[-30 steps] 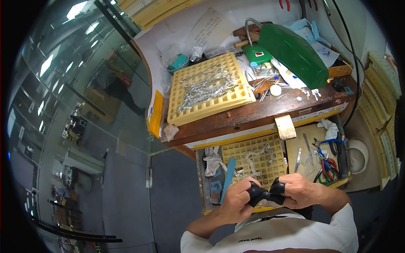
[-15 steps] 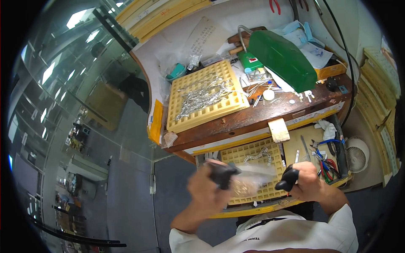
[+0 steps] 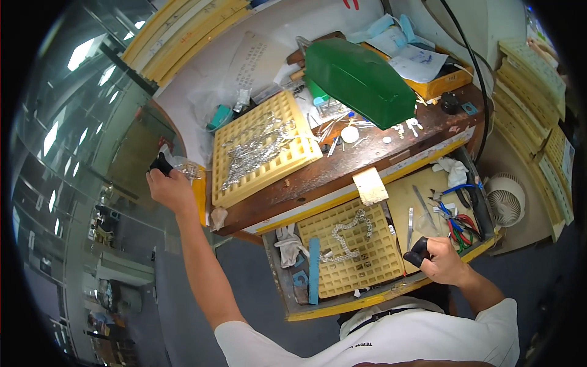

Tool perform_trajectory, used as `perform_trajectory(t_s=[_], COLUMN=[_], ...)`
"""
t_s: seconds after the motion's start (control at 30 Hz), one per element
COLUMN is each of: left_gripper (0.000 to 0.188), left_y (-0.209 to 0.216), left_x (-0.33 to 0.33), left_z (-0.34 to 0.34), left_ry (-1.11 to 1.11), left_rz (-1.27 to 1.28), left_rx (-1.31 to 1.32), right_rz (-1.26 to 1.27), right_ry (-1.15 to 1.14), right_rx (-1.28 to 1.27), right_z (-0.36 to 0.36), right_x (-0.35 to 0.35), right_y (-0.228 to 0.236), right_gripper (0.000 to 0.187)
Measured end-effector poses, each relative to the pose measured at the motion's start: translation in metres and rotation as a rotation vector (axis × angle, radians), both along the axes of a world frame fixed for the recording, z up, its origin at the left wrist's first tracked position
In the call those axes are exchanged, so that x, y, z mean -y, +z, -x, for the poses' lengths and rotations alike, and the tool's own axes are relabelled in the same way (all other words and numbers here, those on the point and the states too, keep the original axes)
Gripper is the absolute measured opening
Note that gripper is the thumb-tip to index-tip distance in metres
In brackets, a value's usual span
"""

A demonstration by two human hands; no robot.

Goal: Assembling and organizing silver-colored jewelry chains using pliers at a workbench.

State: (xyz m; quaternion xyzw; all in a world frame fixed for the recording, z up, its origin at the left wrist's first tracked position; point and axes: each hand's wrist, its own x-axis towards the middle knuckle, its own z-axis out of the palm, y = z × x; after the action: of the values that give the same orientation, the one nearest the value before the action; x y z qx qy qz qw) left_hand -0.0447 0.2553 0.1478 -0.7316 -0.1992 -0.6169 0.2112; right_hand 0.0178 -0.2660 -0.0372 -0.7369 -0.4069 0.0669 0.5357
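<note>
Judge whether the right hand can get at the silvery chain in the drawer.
Likely yes: the right hand is close by, nothing covers the chain, and the left hand is well clear.

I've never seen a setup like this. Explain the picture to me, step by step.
There is no machine here: a person works with two bare hands, wearing black finger covers. A wide camera on the person's head looks down, so straight edges bend.

On the bench, a yellow tray bears silver chains, with a green lamp to its right. In the open drawer lie a second tray with a chain on it, and pliers.

The left hand, out beyond the bench's left end, appears to hold a clear bag. The right hand is over the drawer, fingers curled; whether it holds anything is unclear.
</note>
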Motion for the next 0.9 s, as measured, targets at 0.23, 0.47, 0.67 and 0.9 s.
perform_trajectory(t_s=[0.23, 0.47, 0.67, 0.9], left_gripper=[0.021, 0.019, 0.026, 0.024], left_y=[-0.027, -0.05, -0.097, -0.118], left_x=[0.019, 0.046, 0.134, 0.169], left_z=[0.008, 0.04, 0.05, 0.044], left_ry=[0.257, 0.073, -0.376, -0.5], left_rz=[0.193, 0.077, 0.127, 0.272], left_rx=[-0.225, -0.13, -0.194, -0.296], right_rz=[0.042, 0.209, 0.488, 0.623], right_ry=[-0.123, -0.319, -0.347, -0.317], right_rx=[-0.01, 0.057, 0.269, 0.348], right_z=[-0.008, -0.03, -0.052, -0.051], right_x=[0.014, 0.024, 0.026, 0.017], right_y=[-0.008, -0.008, -0.038, -0.039], right_gripper=[0.015, 0.007, 0.017, 0.026])
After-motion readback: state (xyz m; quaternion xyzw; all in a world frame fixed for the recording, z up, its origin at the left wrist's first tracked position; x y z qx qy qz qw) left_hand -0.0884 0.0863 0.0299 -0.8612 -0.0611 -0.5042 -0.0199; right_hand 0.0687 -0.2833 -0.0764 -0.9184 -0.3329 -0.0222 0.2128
